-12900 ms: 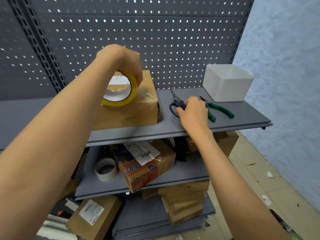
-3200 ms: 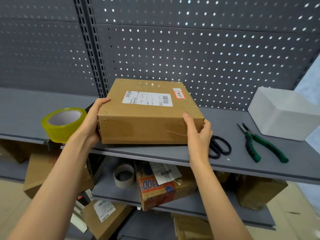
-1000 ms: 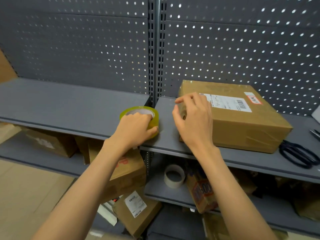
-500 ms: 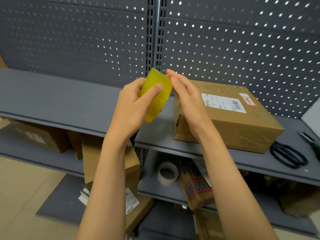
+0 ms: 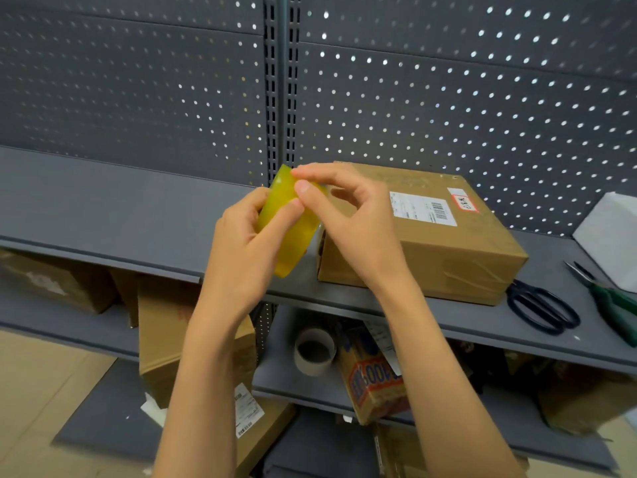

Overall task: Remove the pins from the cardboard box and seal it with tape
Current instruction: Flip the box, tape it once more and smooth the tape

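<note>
Tape roll (image 5: 289,229) is now up off the shelf (image 5: 103,215); left hand (image 5: 241,250) grips it; right hand (image 5: 358,219) has left the box (image 5: 448,246) and pinches its edge.

Both forearms reach up and forward. The left hand (image 5: 246,248) grips the tape roll (image 5: 293,229), thumb across its band; the right hand (image 5: 355,215) pinches at the roll's upper edge with curled fingers (image 5: 305,189).

It looked like a stockroom or parcel-packing area: grey metal shelves (image 5: 103,215) stood against a perforated back panel (image 5: 448,108), labelled cardboard parcels (image 5: 448,236) sat on several tiers, and scissors (image 5: 541,308) and green-handled pliers (image 5: 613,301) lay on the top shelf.
</note>
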A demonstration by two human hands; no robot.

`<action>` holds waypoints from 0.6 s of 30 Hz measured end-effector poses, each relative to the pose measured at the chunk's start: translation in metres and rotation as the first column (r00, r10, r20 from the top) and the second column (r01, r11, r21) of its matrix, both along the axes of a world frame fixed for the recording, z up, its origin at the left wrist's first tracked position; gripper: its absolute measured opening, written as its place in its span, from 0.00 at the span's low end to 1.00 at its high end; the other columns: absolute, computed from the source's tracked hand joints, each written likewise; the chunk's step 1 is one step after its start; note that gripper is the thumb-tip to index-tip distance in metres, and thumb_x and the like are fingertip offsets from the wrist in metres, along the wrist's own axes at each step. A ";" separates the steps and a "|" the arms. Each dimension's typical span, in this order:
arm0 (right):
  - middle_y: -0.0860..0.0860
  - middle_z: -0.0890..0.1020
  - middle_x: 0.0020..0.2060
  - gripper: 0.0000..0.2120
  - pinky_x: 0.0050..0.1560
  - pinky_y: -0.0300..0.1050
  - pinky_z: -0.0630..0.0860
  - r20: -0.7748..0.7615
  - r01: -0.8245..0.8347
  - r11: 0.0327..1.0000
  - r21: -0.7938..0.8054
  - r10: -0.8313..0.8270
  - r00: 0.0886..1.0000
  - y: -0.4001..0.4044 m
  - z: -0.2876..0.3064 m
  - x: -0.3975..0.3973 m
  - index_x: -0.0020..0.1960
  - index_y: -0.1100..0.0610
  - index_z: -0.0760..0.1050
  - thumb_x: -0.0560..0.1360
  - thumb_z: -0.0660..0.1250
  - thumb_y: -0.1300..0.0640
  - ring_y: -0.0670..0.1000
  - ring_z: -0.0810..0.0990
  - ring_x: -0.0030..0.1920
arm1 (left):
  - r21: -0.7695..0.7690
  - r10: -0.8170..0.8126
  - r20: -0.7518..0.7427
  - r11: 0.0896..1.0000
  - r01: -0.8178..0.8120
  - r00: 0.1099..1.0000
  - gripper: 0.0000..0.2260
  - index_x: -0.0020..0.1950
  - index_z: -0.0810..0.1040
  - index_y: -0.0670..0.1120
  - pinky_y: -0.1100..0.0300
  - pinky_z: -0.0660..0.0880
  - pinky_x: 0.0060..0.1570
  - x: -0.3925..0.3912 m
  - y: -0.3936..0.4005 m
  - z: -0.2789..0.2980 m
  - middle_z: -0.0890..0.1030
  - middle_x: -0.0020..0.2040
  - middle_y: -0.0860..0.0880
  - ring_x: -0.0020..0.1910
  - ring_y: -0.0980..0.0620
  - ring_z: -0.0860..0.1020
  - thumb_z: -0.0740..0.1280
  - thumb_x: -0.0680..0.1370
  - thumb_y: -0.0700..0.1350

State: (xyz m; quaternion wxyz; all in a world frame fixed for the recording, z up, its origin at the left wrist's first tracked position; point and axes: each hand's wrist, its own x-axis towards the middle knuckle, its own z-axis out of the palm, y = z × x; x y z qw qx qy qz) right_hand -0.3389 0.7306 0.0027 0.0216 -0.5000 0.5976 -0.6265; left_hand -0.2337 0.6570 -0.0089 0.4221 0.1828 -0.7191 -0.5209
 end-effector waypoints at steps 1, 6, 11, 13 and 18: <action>0.47 0.82 0.47 0.05 0.51 0.29 0.68 -0.017 0.017 1.000 -0.002 -0.017 1.000 0.002 0.000 0.000 0.49 0.57 0.82 0.74 0.69 0.61 0.39 0.77 0.50 | -0.013 0.015 0.013 1.000 -0.015 1.000 0.13 0.43 0.78 0.48 0.36 0.75 0.41 0.000 0.002 0.000 0.78 0.40 0.39 0.42 0.35 0.77 0.65 0.72 0.57; 0.46 0.83 0.42 0.04 0.48 0.36 0.71 -0.048 0.042 0.998 0.047 -0.040 0.998 0.007 -0.001 -0.004 0.47 0.52 0.82 0.72 0.70 0.58 0.43 0.79 0.44 | -0.065 0.052 0.079 0.997 -0.047 0.996 0.11 0.40 0.77 0.50 0.37 0.75 0.40 0.002 0.007 -0.003 0.79 0.38 0.42 0.40 0.36 0.77 0.64 0.73 0.57; 0.46 0.80 0.43 0.04 0.48 0.43 0.72 -0.075 0.011 0.997 0.082 -0.005 0.997 0.008 -0.004 -0.005 0.46 0.51 0.82 0.73 0.70 0.58 0.47 0.78 0.45 | -0.095 0.068 0.113 0.994 -0.057 0.991 0.14 0.41 0.77 0.47 0.40 0.73 0.38 0.005 0.010 -0.006 0.77 0.37 0.40 0.35 0.43 0.74 0.63 0.73 0.57; 0.47 0.80 0.44 0.04 0.48 0.43 0.72 -0.068 0.005 0.997 0.075 0.000 0.998 0.008 -0.005 -0.004 0.46 0.50 0.82 0.73 0.70 0.58 0.47 0.78 0.45 | -0.102 0.078 0.126 0.993 -0.065 0.989 0.15 0.42 0.77 0.46 0.41 0.72 0.38 0.006 0.011 -0.007 0.76 0.37 0.40 0.35 0.46 0.72 0.63 0.73 0.57; 0.46 0.79 0.41 0.02 0.47 0.46 0.71 -0.074 -0.004 0.998 0.068 0.009 0.997 0.009 -0.009 -0.004 0.43 0.53 0.81 0.74 0.69 0.58 0.47 0.76 0.43 | -0.058 0.055 0.128 0.997 -0.048 0.990 0.16 0.42 0.78 0.48 0.39 0.76 0.39 0.008 0.012 -0.010 0.78 0.38 0.42 0.40 0.40 0.77 0.64 0.71 0.60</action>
